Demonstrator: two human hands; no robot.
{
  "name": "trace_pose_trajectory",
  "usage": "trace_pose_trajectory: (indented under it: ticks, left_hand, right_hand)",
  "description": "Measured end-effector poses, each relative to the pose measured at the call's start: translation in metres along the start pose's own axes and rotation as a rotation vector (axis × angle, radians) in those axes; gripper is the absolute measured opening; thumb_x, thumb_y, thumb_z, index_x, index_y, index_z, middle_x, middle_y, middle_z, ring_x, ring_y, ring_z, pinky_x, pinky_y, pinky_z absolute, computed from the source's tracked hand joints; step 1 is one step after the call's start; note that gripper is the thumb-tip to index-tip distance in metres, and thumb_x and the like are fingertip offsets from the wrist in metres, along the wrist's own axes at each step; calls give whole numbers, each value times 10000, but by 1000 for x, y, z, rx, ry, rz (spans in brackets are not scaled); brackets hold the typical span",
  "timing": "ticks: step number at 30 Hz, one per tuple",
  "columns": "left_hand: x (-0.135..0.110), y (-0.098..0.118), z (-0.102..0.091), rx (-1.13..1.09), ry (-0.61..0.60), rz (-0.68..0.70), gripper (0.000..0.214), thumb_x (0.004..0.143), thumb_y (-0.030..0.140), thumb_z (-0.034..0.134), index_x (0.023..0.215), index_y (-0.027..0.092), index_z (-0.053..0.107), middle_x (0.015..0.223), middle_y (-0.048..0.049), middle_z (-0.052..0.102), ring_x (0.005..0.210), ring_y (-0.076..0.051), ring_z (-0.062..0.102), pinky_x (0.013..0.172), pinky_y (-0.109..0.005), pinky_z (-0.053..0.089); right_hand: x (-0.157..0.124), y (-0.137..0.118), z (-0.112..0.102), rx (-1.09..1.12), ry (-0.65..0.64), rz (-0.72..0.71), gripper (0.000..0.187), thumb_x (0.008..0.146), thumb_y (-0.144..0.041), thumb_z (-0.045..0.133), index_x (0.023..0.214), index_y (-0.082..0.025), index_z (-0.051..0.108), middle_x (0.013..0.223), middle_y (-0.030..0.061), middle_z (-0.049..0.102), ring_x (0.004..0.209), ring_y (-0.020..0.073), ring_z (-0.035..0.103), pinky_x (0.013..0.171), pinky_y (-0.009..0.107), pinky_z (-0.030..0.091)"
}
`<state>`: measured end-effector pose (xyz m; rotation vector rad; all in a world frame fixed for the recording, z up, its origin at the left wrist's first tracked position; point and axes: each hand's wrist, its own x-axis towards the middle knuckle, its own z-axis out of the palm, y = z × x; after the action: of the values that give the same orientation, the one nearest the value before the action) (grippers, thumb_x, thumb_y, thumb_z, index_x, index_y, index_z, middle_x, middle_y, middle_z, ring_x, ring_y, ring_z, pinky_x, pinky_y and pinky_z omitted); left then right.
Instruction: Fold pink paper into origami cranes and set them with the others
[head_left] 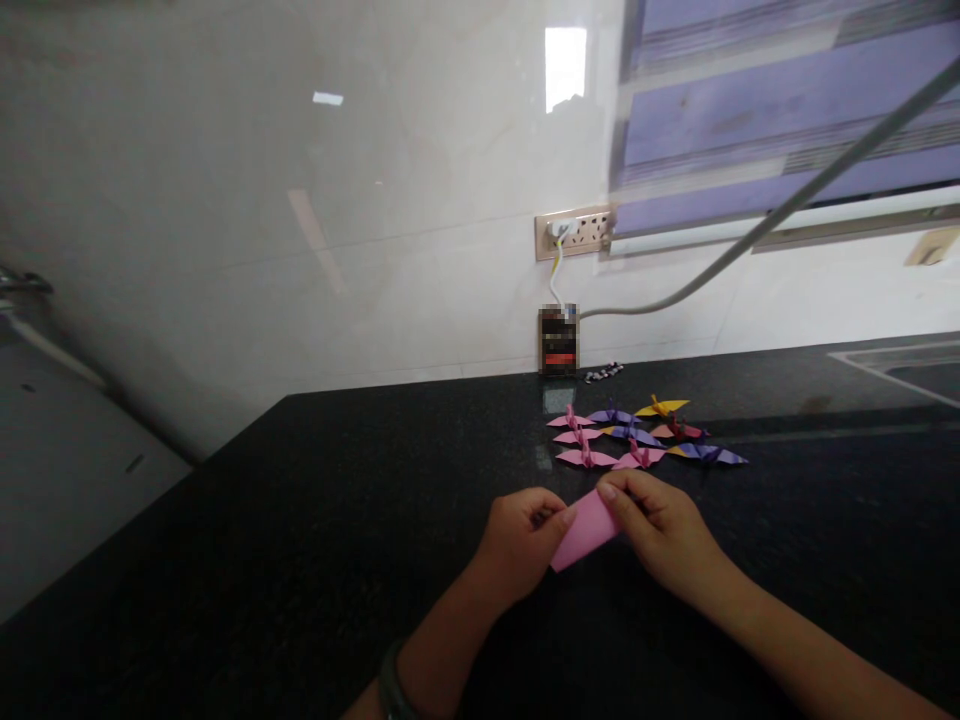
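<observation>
A folded piece of pink origami paper (589,530) is held between both hands, tilted, over the dark countertop. My left hand (525,535) pinches its left edge with thumb and fingers. At the upper right corner, my right hand (660,515) grips the same paper, thumb on top. Just beyond the hands stand several folded paper cranes in loose rows: pink cranes (587,457) at the left and front, a purple crane (613,414), a yellow crane (663,407) at the back, and a dark red crane (681,430).
Against the wall stands a small dark device (559,342), its picture blurred, with a white cord up to the wall socket (574,233). A thick grey cable (720,265) runs from it to the upper right. A beaded black-and-white item (604,373) lies beside it on the black countertop (300,520).
</observation>
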<state>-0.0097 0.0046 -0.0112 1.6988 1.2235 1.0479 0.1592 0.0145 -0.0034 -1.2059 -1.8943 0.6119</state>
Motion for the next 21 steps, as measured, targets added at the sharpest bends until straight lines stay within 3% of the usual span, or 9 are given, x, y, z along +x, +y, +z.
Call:
trace_pose_trajectory:
  ticks: [3,5,9,12,21]
  left_hand:
    - [-1,2,1,-62,-61,-7,195,701,304,516,641,138,600,590,-10,542,540,-107,460,489,-208,327]
    - [-1,1,3,-162,-65,-41,185,693,296,533,643,127,591,573,-1,528,520,-93,444,479,-200,320]
    - [1,0,5,-339,36,-90,182,685,295,557,664,115,580,561,4,530,505,-83,448,483,-195,329]
    - [1,2,6,-375,74,-110,175,677,285,570,654,112,576,568,-4,546,517,-92,473,495,-202,349]
    - [0,4,8,-359,143,-126,178,665,285,580,636,109,583,549,4,541,495,-82,457,474,-193,338]
  right_hand:
    - [1,-1,0,108,-3,57,199,785,-310,416,679,-181,525,608,-4,500,578,131,465,539,241,356]
    - [1,-3,2,312,20,142,165,754,-336,470,763,-180,523,665,1,520,605,132,482,540,235,375]
    - [-1,-12,9,733,-3,327,402,645,-348,607,982,-204,441,782,5,548,618,130,514,497,221,403]
    - [-6,-15,16,762,-152,390,278,663,-347,590,852,-154,529,725,18,575,604,129,515,497,218,390]
    - [-6,-6,18,668,-109,379,181,700,-307,546,734,-131,572,649,11,561,533,98,466,481,206,371]
